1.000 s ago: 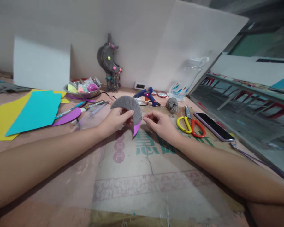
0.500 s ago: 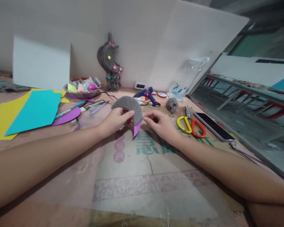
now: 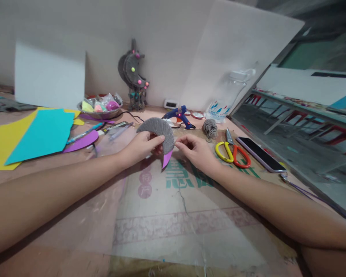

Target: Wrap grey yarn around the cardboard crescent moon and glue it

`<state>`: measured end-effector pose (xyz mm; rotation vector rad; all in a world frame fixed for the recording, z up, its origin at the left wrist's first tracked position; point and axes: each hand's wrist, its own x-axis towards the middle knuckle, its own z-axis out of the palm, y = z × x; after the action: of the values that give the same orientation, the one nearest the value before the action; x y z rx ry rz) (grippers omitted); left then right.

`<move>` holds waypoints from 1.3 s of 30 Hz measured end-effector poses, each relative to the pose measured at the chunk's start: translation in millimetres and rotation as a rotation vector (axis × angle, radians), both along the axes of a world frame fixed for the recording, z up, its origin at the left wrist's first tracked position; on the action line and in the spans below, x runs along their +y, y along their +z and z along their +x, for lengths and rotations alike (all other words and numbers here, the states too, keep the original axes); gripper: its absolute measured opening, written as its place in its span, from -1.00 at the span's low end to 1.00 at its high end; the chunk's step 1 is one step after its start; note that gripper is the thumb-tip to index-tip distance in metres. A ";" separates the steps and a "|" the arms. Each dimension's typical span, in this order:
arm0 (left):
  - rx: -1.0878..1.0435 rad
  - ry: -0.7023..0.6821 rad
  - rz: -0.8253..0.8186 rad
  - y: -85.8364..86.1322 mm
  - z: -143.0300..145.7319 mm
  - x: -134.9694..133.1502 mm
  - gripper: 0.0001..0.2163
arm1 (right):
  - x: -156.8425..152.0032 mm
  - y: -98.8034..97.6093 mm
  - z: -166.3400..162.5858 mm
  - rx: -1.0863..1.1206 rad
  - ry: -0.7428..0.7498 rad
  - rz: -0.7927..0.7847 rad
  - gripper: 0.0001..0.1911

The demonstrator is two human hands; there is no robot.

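Note:
A crescent [image 3: 159,127] wrapped in grey yarn is held above the cardboard, its lower tip bare purple. My left hand [image 3: 145,148] grips its inner side, thumb on the front face and the other fingers behind. Close beside the crescent's right edge, my right hand [image 3: 194,151] is closed in a pinch on the grey yarn, which is mostly hidden at the fingertips. Below it, a thin grey strand [image 3: 183,202] shows against the cardboard. A small ball of grey yarn [image 3: 210,129] sits beyond my right hand.
Scissors [image 3: 233,154] and a phone [image 3: 261,154] lie to the right. Behind are a blue glue gun [image 3: 179,115], a clear bottle [image 3: 226,98] and a finished-looking moon ornament [image 3: 132,73]. Coloured sheets [image 3: 43,134] and a bowl of pompoms [image 3: 100,111] are at left.
The crescent and my left hand have shifted very slightly to the right. My right hand keeps its pinch almost in the same place.

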<state>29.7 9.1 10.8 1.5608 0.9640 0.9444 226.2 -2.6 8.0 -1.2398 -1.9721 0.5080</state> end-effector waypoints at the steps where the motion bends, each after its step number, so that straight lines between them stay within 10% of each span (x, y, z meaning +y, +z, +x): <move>1: 0.000 -0.002 -0.006 0.6 0.1 -0.1 -0.75 | 0.2 -0.4 0.2 -0.001 0.000 0.003 -0.77; 14: 0.027 0.028 0.030 -1.9 0.4 3.6 -0.72 | 4.0 1.0 2.9 -0.039 0.058 0.142 -0.73; 39: 0.311 -0.193 0.543 -12.4 -0.5 -7.7 -0.57 | 1.6 -0.4 -0.9 0.273 0.088 -0.232 -0.69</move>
<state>29.2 1.4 -1.6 2.2678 0.7782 0.8839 225.3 -1.0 7.6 -1.1545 -1.7773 0.9223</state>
